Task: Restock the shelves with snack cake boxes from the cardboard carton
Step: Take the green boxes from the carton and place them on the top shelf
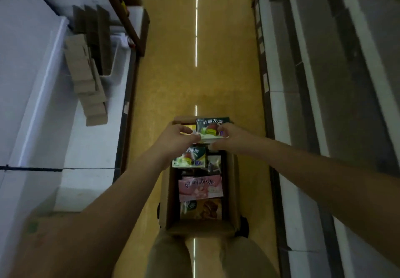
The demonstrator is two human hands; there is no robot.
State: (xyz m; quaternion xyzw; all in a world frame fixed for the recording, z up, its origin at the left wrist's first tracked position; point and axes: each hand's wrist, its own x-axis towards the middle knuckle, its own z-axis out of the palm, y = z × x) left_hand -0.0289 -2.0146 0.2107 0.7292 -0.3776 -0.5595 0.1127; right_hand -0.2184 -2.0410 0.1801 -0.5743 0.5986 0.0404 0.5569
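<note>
On the yellow floor (pixel 194 83) of a shop aisle, just in front of the person's legs (pixel 168 256), sits an open cardboard carton (pixel 167 193). It is long and thin, and it points away down the aisle.

Both hands are at the far end of the carton. Together they hold one green snack cake box (pixel 211 129) over that end. The left hand (pixel 173 136) has its fingers curled round the left edge of the box. The right hand (pixel 232 139) pinches the right edge with its thumb and fingers. The box is tipped a little, so its picture side faces up at the camera.

More boxes lie inside the carton. A second green box (pixel 189 157) is just under the left wrist. Next to it is a dark pack (pixel 214 163) that is too blurry to read. Closer to the person lies a pink box (pixel 200 188), and closest of all is a brown box (pixel 201 209).

White shelves (pixel 32 83) run along the left side. Flat pieces of cardboard (pixel 86 83) are stacked there, leaning in a row. More shelves (pixel 303 104) run along the right side, grey and dim.
</note>
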